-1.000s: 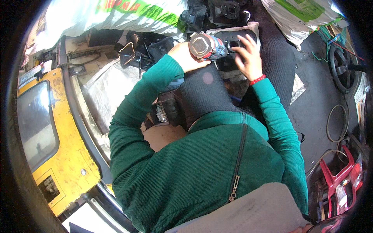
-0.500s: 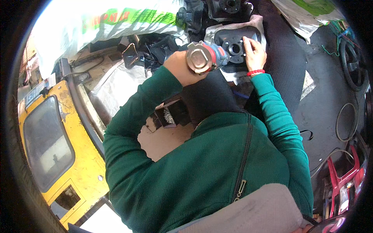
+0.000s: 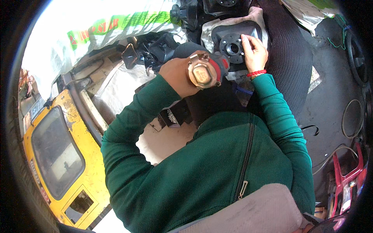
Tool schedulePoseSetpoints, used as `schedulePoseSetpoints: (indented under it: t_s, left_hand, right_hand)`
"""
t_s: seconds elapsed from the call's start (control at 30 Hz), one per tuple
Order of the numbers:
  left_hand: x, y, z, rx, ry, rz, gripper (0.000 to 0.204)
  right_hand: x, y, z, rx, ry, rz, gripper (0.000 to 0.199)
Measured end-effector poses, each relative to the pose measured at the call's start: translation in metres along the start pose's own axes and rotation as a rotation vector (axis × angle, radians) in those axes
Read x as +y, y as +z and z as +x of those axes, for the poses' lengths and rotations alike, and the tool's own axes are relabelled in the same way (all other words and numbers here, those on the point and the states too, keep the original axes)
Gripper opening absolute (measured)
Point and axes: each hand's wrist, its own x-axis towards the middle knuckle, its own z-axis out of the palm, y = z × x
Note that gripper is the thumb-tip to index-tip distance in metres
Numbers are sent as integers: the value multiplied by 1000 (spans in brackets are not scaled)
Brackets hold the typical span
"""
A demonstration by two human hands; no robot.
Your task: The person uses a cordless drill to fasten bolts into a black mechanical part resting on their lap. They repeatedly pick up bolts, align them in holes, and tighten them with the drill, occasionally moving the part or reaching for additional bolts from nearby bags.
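Note:
My left hand [image 3: 173, 73] is closed around a power drill [image 3: 203, 73] with a round metal-looking back end and a red and grey-blue body. The drill's front points toward a black moulded part [image 3: 229, 32] with a round central hole and small pale spots around it. My right hand [image 3: 255, 55] is at the right side of that hole, thumb and index finger pinched together. Whatever lies between those fingertips is too small to make out. A whitish cloth [image 3: 254, 15] lies under the black part, near my dark-clad legs.
More black moulded parts [image 3: 223, 7] stand beyond, with glossy dark pieces [image 3: 134, 56] to the left. A large white sack [image 3: 97, 15] fills the far left. A yellow panel with a window [image 3: 70, 128] stands at my left; cables and a red frame [image 3: 345, 174] are at the right.
The drill has come back toward me and away from the black part's hole, its back end tilting upward. My right hand stays beside the hole. The whole view has shifted slightly.

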Motion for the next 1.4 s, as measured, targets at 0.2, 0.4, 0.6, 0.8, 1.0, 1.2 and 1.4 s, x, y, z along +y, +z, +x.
schedulePoseSetpoints:
  t_s: [0.2, 0.4, 0.6, 0.8, 1.0, 1.2, 1.4]
  left_hand:
    - [16, -11, 12, -87, 6, 106, 68]
    - [5, 1, 7, -65, 66, 16, 70]
    - [-2, 12, 6, -73, 9, -131, 75]
    - [-21, 21, 5, -27, 57, -87, 67]
    - [-5, 14, -5, 156, 41, -148, 46]
    - [-10, 3, -1, 313, 46, -259, 51]
    - [-8, 3, 13, 254, 110, -190, 53]
  right_hand:
    - [1, 2, 4, 5, 3, 48, 21]
    - [0, 1, 1, -33, 50, 35, 21]
    - [1, 1, -2, 7, 4, 79, 15]
    - [6, 4, -3, 18, -11, 89, 16]
    - [9, -1, 5, -27, -151, -35, 19]
    - [2, -18, 10, -171, -408, -26, 26]
    - [3, -17, 19, -366, -292, 123, 18]
